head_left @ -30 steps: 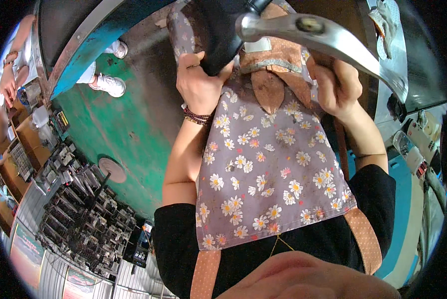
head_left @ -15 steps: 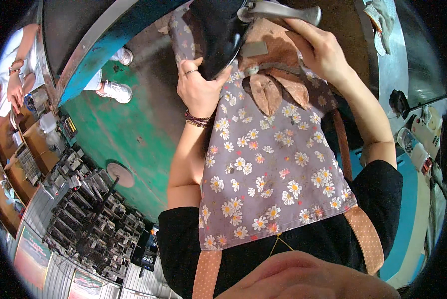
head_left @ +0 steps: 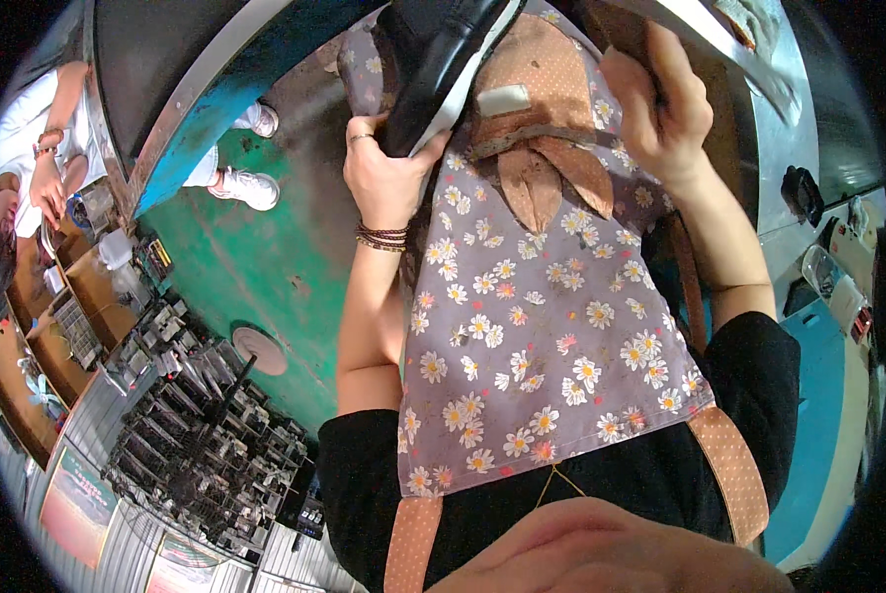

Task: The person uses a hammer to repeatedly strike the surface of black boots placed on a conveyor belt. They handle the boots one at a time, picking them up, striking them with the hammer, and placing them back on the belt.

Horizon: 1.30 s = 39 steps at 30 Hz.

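Observation:
My left hand [head_left: 388, 176], with a ring and beaded bracelets, grips a black shoe with a pale sole edge [head_left: 441, 61] from below, at the top of the view in front of my flowered apron [head_left: 532, 326]. My right hand [head_left: 660, 104] is raised at the upper right. Its fingers curl beside a grey metal bar [head_left: 749, 54] that runs along the top edge. Whether those fingers hold the bar is hidden. A brown dotted pocket with a bow [head_left: 537, 158] lies between the hands.
A green floor [head_left: 265, 267] with a round disc [head_left: 256, 350] lies to the left. Another person's white shoes [head_left: 250, 186] stand by a blue-edged bench. A seated person [head_left: 18, 198] works at far left. Dark racks of parts [head_left: 201, 445] fill the lower left.
The shoe and my left hand have shifted up and to the right in the view. The metal lever has slid toward the top right edge, and my right hand has lifted beside it.

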### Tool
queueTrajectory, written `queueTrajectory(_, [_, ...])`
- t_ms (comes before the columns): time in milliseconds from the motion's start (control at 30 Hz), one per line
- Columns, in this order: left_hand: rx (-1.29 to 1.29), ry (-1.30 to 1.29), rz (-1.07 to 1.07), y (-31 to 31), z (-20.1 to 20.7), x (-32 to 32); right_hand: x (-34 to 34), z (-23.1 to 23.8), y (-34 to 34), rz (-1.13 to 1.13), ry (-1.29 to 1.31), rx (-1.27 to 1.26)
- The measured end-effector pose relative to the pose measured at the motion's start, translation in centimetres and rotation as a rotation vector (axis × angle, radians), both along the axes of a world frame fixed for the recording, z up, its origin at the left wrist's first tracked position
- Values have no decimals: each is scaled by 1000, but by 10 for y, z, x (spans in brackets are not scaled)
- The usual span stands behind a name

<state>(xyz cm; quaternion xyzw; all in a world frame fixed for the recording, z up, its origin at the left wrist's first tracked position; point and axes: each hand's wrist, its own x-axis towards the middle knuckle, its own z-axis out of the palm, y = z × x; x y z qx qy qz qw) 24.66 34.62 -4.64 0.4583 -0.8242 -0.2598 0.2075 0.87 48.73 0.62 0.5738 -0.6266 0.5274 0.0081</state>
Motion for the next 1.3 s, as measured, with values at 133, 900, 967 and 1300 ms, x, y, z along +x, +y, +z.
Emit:
queueTrajectory(133, [115,24,-14,-3,2,-2,-6,-38,6,23,134,369])
queueTrajectory(900, [168,124,-273,-70,55,-56,32,-62,-20,64,-64,253])
queueTrajectory(967, [85,78,-344,-72,71,-82,28,-77,-16,73,-79,336])
queueTrajectory(1300, [306,-50,-455,-66,37,-164,28,-83,-3,-45,157,305])
